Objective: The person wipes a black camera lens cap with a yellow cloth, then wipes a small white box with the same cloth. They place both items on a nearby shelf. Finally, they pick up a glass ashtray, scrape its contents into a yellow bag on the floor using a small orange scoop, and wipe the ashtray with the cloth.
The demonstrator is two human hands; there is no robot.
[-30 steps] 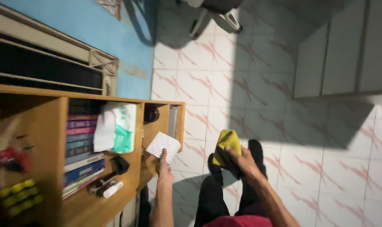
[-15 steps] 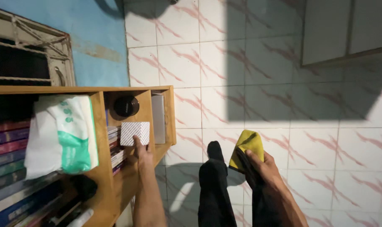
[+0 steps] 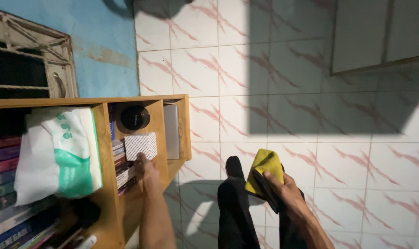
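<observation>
Right hand (image 3: 283,191), lower centre of frame — closed around a yellow cloth (image 3: 264,168). Left hand (image 3: 145,167) grips a small white patterned box (image 3: 141,145), probably pressed against the book stack (image 3: 123,166) in the wooden shelf (image 3: 181,124). Further back, mid-left — a black round object (image 3: 135,118).

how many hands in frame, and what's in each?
2. The left hand is at the wooden shelf, holding a small white patterned box. The right hand grips a yellow cloth over the tiled floor.
</observation>
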